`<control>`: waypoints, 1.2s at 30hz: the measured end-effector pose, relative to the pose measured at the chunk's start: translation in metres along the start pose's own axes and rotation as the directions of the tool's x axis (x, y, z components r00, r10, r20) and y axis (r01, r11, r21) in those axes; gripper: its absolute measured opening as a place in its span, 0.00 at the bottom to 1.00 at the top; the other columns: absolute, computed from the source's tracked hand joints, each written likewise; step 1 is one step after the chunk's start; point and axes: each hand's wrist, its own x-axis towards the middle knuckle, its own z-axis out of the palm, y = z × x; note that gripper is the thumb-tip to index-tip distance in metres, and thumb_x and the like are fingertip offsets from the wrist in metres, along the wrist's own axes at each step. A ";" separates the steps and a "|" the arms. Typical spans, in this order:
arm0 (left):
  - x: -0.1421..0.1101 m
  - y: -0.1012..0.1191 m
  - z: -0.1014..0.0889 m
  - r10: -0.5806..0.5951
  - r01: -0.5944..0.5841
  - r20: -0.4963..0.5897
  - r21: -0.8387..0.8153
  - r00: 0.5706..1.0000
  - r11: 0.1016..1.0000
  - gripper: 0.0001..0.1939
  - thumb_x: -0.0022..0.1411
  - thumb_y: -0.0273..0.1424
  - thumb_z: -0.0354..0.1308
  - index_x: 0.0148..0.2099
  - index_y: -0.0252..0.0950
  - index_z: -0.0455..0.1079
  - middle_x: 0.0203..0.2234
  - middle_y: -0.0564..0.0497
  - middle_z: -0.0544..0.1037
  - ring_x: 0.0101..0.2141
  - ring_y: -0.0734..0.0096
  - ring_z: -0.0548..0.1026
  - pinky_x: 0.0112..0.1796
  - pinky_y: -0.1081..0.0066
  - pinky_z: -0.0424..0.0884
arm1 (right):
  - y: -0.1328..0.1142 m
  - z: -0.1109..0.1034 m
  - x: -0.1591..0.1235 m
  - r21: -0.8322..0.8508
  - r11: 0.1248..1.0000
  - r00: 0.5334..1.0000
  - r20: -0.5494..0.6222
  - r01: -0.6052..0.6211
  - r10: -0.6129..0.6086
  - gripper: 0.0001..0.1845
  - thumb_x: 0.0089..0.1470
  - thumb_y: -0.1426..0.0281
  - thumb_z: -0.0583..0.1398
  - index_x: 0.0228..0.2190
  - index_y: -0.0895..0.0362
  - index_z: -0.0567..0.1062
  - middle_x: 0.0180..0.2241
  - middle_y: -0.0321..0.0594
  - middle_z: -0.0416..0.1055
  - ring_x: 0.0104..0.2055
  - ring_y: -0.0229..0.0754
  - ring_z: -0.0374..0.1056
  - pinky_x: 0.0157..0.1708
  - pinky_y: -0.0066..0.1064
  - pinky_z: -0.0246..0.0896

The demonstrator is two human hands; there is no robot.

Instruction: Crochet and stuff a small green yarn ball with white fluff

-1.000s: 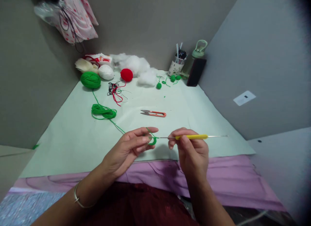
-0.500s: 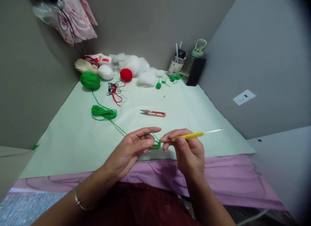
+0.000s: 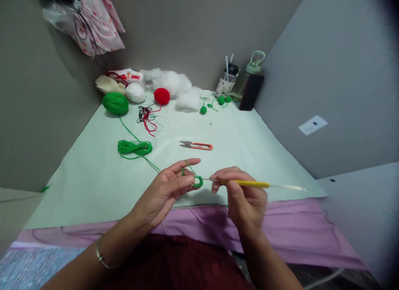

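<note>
Between thumb and fingers, my left hand [image 3: 170,184] pinches a small curved piece of green crochet [image 3: 198,182]. Green yarn runs over its raised index finger and back across the table to a loose green skein [image 3: 134,148]. My right hand [image 3: 245,194] is closed around the yellow handle of a crochet hook [image 3: 249,183]. The hook's thin metal tip reaches left to the upper edge of the green piece, where a loop of yarn meets it. Beyond the hands lie thread snips [image 3: 197,145] with orange handles.
At the back left sit a green yarn ball [image 3: 115,103], a white ball [image 3: 135,92], a red ball [image 3: 161,96] and white stuffing [image 3: 174,84]. Small green crocheted balls [image 3: 221,100] lie near a pen cup [image 3: 226,84], a bottle [image 3: 246,80] and a phone [image 3: 252,92]. Partitions enclose the table.
The hook's handle has swung from tilting upward to sloping slightly down at its right end, and my right hand has shifted a little right. The green piece has turned, and the skein has loosened slightly.
</note>
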 end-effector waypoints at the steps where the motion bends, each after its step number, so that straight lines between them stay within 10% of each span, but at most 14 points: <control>1: 0.000 -0.001 0.001 0.033 -0.032 -0.008 0.035 0.999 0.999 0.23 0.57 0.28 0.70 0.56 0.38 0.77 0.29 0.55 0.74 0.33 0.77 0.72 0.43 0.74 0.67 | 0.000 0.001 0.002 0.058 0.998 0.999 -0.007 -0.032 0.032 0.14 0.67 0.74 0.54 0.42 0.51 0.79 0.35 0.39 0.76 0.29 0.38 0.72 0.29 0.33 0.72; 9: -0.002 -0.004 0.005 0.038 -0.038 0.001 0.042 0.999 0.998 0.26 0.58 0.29 0.70 0.59 0.39 0.75 0.32 0.54 0.75 0.34 0.76 0.72 0.43 0.74 0.67 | 0.005 0.005 -0.011 -0.495 0.795 0.937 0.182 0.350 -0.299 0.26 0.58 0.79 0.63 0.54 0.43 0.76 0.47 0.42 0.77 0.47 0.46 0.75 0.42 0.37 0.75; 15: 0.001 0.004 -0.003 -0.084 0.092 0.080 -0.100 0.993 0.991 0.19 0.59 0.25 0.66 0.54 0.33 0.78 0.32 0.51 0.75 0.33 0.75 0.73 0.51 0.63 0.71 | 0.004 0.002 -0.002 -0.090 0.995 0.998 -0.048 0.047 -0.051 0.14 0.64 0.76 0.57 0.43 0.51 0.81 0.36 0.40 0.78 0.34 0.40 0.73 0.35 0.36 0.72; 20: 0.001 0.004 -0.008 -0.054 0.060 0.096 -0.064 0.994 0.996 0.19 0.59 0.26 0.66 0.53 0.33 0.78 0.30 0.52 0.73 0.33 0.74 0.73 0.50 0.65 0.71 | 0.004 0.002 0.007 0.288 0.937 0.972 -0.067 -0.199 0.227 0.09 0.64 0.68 0.60 0.35 0.55 0.80 0.31 0.40 0.77 0.26 0.37 0.71 0.25 0.30 0.68; 27: -0.003 -0.005 -0.002 0.042 -0.058 0.097 0.168 0.994 0.984 0.18 0.59 0.31 0.68 0.52 0.40 0.78 0.38 0.50 0.78 0.42 0.69 0.75 0.48 0.70 0.67 | 0.010 0.014 0.000 0.278 0.932 0.972 0.048 -0.234 0.229 0.07 0.63 0.67 0.61 0.37 0.53 0.81 0.36 0.41 0.78 0.34 0.39 0.72 0.34 0.31 0.70; 33: 0.006 0.066 -0.043 -0.085 -0.158 0.262 0.778 0.961 0.608 0.12 0.57 0.32 0.68 0.45 0.38 0.79 0.27 0.54 0.71 0.28 0.73 0.67 0.30 0.75 0.64 | 0.005 -0.009 0.009 0.492 0.769 0.898 0.065 -0.408 0.435 0.13 0.59 0.57 0.64 0.32 0.53 0.75 0.27 0.34 0.71 0.18 0.31 0.56 0.15 0.21 0.56; 36: 0.020 0.127 -0.070 0.123 -0.171 0.130 0.886 0.984 0.431 0.11 0.52 0.32 0.70 0.38 0.36 0.75 0.24 0.55 0.72 0.25 0.75 0.66 0.26 0.77 0.60 | 0.004 -0.028 0.012 0.553 0.732 0.900 0.078 -0.397 0.429 0.11 0.62 0.59 0.62 0.31 0.51 0.73 0.25 0.29 0.63 0.15 0.28 0.38 0.10 0.19 0.45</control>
